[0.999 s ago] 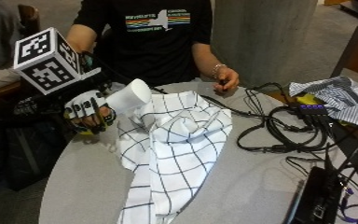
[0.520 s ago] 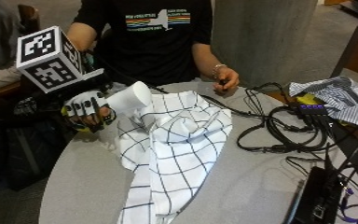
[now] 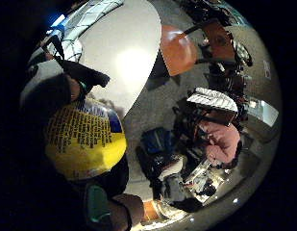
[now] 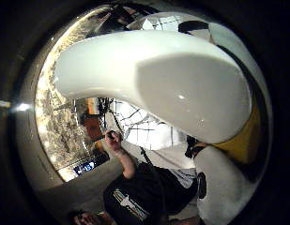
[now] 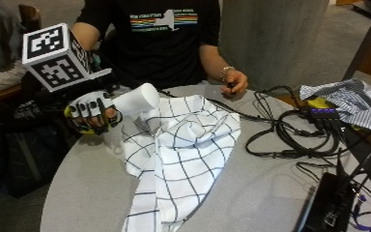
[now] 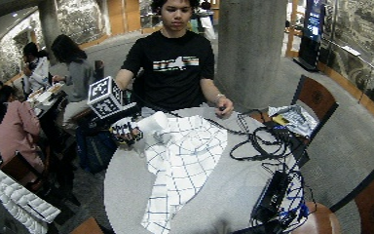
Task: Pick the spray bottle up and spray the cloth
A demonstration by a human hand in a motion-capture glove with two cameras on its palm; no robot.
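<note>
Outside view: right hand (image 5: pixel 92 112) still grips spray bottle (image 5: pixel 136 99), aimed unchanged at cloth (image 5: pixel 179 154).

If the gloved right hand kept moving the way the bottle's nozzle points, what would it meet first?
Most likely the checked cloth: the right hand holds the spray bottle aimed at its raised folds, though depth is uncertain.

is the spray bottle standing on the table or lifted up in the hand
Lifted. The gloved right hand grips the spray bottle above the table, its white head tilted toward the checked cloth.
</note>
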